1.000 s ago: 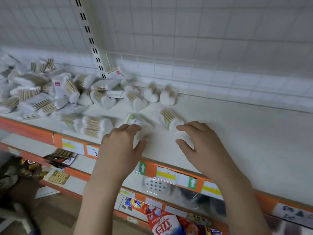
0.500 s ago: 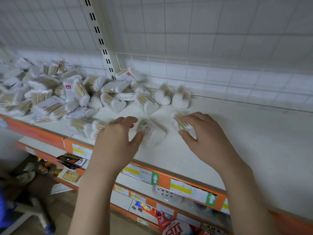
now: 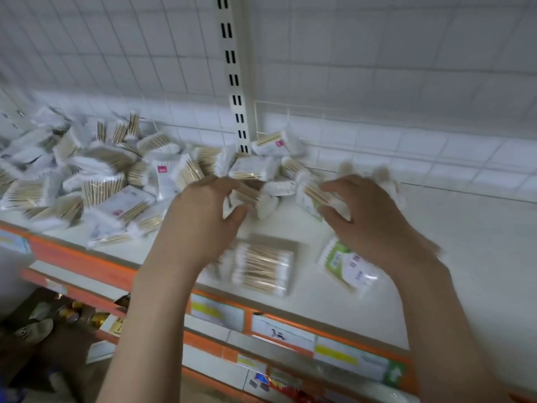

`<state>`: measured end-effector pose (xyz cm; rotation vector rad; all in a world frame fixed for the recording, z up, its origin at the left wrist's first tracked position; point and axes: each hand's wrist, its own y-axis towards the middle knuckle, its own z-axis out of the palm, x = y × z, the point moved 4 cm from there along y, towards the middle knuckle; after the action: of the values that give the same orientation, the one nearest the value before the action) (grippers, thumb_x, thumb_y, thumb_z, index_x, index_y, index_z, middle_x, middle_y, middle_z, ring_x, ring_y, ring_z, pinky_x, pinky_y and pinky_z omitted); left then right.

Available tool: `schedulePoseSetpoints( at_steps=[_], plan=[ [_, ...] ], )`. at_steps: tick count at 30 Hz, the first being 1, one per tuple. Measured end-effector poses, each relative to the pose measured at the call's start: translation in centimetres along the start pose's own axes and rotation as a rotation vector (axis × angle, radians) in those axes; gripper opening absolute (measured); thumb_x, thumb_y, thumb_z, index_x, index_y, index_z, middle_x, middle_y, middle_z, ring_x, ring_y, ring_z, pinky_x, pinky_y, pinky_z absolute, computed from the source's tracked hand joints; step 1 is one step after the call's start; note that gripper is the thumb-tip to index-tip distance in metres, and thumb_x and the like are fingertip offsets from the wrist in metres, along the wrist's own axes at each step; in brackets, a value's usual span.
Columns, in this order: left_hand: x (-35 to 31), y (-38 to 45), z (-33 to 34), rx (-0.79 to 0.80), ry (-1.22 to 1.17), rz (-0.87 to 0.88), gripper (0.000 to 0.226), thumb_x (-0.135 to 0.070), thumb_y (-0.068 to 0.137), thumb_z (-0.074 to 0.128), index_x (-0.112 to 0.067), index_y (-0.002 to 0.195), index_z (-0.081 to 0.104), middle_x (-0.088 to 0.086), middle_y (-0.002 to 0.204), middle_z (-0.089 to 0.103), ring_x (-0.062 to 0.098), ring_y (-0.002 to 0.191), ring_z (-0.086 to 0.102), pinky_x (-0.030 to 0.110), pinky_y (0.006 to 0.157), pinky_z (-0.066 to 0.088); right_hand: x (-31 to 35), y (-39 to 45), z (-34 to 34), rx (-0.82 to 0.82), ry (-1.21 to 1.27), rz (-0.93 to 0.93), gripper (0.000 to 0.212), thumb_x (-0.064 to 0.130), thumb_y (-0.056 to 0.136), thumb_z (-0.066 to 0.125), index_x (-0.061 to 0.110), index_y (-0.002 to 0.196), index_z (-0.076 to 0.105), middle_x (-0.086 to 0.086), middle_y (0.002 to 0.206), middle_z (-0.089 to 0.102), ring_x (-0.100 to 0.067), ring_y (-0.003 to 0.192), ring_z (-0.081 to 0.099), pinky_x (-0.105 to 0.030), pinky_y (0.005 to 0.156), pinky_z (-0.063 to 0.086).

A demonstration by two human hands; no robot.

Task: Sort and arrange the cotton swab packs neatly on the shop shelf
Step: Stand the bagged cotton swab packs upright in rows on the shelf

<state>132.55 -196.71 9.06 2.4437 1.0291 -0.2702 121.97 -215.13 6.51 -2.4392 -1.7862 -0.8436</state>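
A jumbled heap of cotton swab packs point(image 3: 96, 181) covers the left part of the white shelf point(image 3: 453, 257). My left hand point(image 3: 200, 219) reaches into the heap's right edge, with fingers and thumb curled round a heart-shaped swab pack point(image 3: 261, 200). My right hand point(image 3: 372, 219) pinches another swab pack point(image 3: 312, 194) between thumb and fingers. A clear swab pack point(image 3: 263, 267) lies flat near the front edge. A green-labelled swab pack point(image 3: 347, 264) lies flat beside it, partly under my right wrist. The picture is motion-blurred.
A white wire-grid back panel point(image 3: 377, 68) and a slotted upright point(image 3: 232, 74) stand behind the shelf. Orange price-tag rails point(image 3: 284, 333) run along the front edge. Lower shelves hold other goods point(image 3: 72, 315). The right part of the shelf is bare.
Both hands moved from the two front packs toward the back of the shelf and closed on other packs at the heap's edge. The two front packs now lie flat. The camera swung left.
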Motion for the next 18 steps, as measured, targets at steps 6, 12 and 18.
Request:
schedulePoseSetpoints(
  at_steps=[6,12,18],
  plan=[
    [2.6,6.8,-1.2,0.045,0.038,0.151,0.035,-0.026,0.084,0.064,-0.014,0.117,0.060,0.009,0.108,0.061,0.027,0.100,0.056,0.037,0.083,0.047,1.2,5.2,-0.4,-0.078,-0.127,0.054,0.038,0.026,0.090,0.055,0.018,0.126,0.054,-0.003,0.124,0.055,-0.023,0.114,0.048,-0.031,0.093,0.034],
    [3.3,10.7,2.3,0.271,0.123,0.232,0.045,-0.035,0.084,0.061,-0.021,0.127,0.052,0.003,0.122,0.054,0.021,0.112,0.049,0.029,0.086,0.038,0.1,10.3,0.9,0.005,-0.247,0.114,0.042,0.024,0.092,0.052,0.016,0.132,0.047,-0.005,0.127,0.053,-0.024,0.117,0.047,-0.036,0.097,0.038],
    [3.8,11.5,4.6,0.357,0.026,0.253,0.061,-0.053,0.077,0.062,-0.026,0.130,0.049,-0.001,0.124,0.051,0.018,0.112,0.050,0.026,0.085,0.038,-0.6,14.2,3.8,0.084,-0.304,0.145,0.044,0.023,0.089,0.053,0.012,0.132,0.045,-0.009,0.126,0.052,-0.028,0.115,0.047,-0.038,0.097,0.039]
  ],
)
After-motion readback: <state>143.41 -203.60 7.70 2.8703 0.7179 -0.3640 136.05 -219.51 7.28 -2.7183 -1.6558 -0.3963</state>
